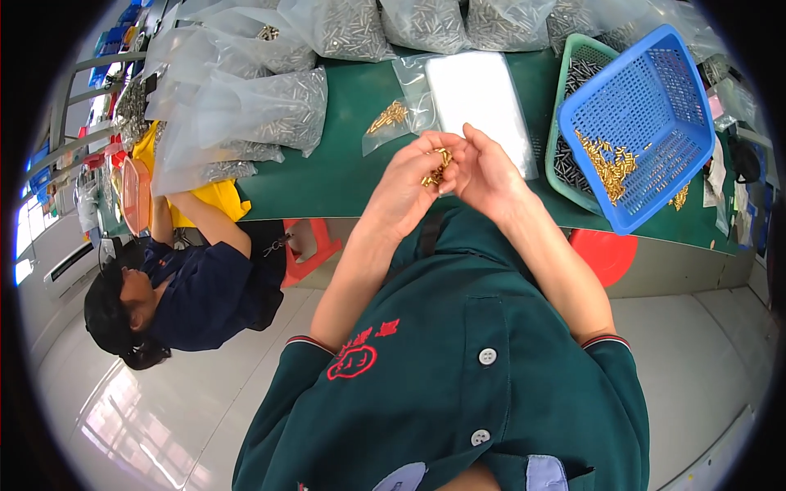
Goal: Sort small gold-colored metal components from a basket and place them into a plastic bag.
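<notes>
Small brass-coloured metal pieces [436,170] lie in my left hand [397,184], whose fingers curl around them. Palm turned inward, my right hand [491,172] is cupped against it with its thumb raised, and I see nothing held there. Both hands are above the front edge of the green table [352,98]. Just beyond them is a small clear bag [375,141] with brass pieces [389,117] inside. Beside it lies a stack of clear plastic bags [475,90]. To the right, a blue basket [667,98] tilts on a green basket [563,90], with brass pieces [610,168] in its lower corner.
Dark metal pieces [581,74] fill the green basket. Large bags of silver pieces [352,33] line the table's back and left. A co-worker [205,286] sits at the left, reaching toward a yellow cloth-like item [219,198]. A red stool [604,255] stands under the table.
</notes>
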The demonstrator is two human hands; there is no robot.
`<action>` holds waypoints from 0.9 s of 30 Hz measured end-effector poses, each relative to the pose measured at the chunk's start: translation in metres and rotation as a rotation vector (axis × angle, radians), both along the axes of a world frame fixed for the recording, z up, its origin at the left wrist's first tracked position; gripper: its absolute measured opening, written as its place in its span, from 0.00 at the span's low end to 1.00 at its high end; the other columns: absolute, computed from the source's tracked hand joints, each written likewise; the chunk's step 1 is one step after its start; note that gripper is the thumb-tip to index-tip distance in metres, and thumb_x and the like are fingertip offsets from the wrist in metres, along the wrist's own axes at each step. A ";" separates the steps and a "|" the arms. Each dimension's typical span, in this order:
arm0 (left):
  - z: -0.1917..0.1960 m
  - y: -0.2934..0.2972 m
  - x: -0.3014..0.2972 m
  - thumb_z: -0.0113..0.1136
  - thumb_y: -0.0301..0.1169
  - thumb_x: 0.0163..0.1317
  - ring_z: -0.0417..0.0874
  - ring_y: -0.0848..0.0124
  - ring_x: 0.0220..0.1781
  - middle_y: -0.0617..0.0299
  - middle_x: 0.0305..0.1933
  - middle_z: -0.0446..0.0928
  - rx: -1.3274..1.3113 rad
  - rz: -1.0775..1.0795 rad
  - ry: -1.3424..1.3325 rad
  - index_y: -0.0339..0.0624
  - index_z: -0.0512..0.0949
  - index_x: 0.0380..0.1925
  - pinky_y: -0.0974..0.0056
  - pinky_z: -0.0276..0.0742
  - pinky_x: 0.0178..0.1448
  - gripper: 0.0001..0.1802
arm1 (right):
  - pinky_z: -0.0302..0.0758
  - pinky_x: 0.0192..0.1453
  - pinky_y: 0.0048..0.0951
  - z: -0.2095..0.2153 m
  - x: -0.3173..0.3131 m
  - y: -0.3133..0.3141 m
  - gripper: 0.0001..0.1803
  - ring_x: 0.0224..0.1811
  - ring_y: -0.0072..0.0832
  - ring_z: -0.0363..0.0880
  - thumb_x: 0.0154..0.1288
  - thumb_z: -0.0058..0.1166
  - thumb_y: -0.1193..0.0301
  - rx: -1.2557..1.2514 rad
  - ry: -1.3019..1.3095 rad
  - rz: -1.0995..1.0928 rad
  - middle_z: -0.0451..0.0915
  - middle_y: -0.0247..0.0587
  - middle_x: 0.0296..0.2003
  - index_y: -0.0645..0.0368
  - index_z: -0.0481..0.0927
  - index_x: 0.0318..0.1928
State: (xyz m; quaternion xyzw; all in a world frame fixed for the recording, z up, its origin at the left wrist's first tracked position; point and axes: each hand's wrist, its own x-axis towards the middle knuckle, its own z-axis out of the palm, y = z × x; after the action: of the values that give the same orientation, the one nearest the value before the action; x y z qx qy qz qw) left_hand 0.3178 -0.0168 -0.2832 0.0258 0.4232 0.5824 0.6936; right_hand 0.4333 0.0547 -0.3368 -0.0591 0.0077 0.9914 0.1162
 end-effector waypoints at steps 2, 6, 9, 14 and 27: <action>0.000 -0.001 0.009 0.40 0.27 0.63 0.66 0.80 0.25 0.62 0.32 0.70 0.025 -0.112 0.187 0.30 0.66 0.44 0.75 0.61 0.28 0.13 | 0.71 0.39 0.34 0.017 0.003 -0.007 0.27 0.36 0.32 0.75 0.69 0.22 0.57 0.017 -0.229 -0.028 0.74 0.47 0.45 0.67 0.68 0.50; 0.005 0.003 0.014 0.38 0.33 0.67 0.59 0.82 0.19 0.66 0.24 0.65 0.014 -0.274 0.332 0.34 0.67 0.45 0.77 0.53 0.22 0.15 | 0.71 0.43 0.38 0.033 0.006 -0.010 0.30 0.45 0.35 0.73 0.69 0.18 0.55 0.033 -0.454 -0.106 0.71 0.49 0.51 0.66 0.65 0.54; 0.004 0.004 0.016 0.38 0.34 0.67 0.56 0.83 0.18 0.67 0.21 0.63 0.046 -0.263 0.341 0.35 0.68 0.45 0.78 0.50 0.20 0.15 | 0.69 0.50 0.39 0.035 0.007 -0.010 0.29 0.50 0.36 0.71 0.69 0.17 0.56 -0.006 -0.479 -0.173 0.70 0.50 0.51 0.67 0.64 0.54; 0.004 0.003 0.013 0.38 0.35 0.68 0.55 0.83 0.17 0.69 0.17 0.60 0.053 -0.240 0.329 0.34 0.71 0.43 0.77 0.50 0.19 0.17 | 0.67 0.55 0.37 0.039 0.008 -0.009 0.30 0.50 0.36 0.71 0.69 0.17 0.56 -0.040 -0.452 -0.221 0.71 0.52 0.50 0.69 0.64 0.52; 0.008 0.001 0.011 0.38 0.35 0.68 0.53 0.83 0.14 0.70 0.14 0.57 0.059 -0.223 0.354 0.34 0.69 0.48 0.77 0.49 0.19 0.17 | 0.66 0.56 0.36 0.039 0.006 -0.007 0.30 0.53 0.35 0.69 0.69 0.18 0.57 0.016 -0.401 -0.175 0.69 0.50 0.53 0.70 0.63 0.54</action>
State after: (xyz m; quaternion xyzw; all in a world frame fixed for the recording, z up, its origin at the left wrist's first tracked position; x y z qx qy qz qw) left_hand 0.3291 -0.0159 -0.2750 0.1947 0.5157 0.5005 0.6676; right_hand 0.4394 0.0475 -0.2977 -0.2535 -0.0183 0.9459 0.2017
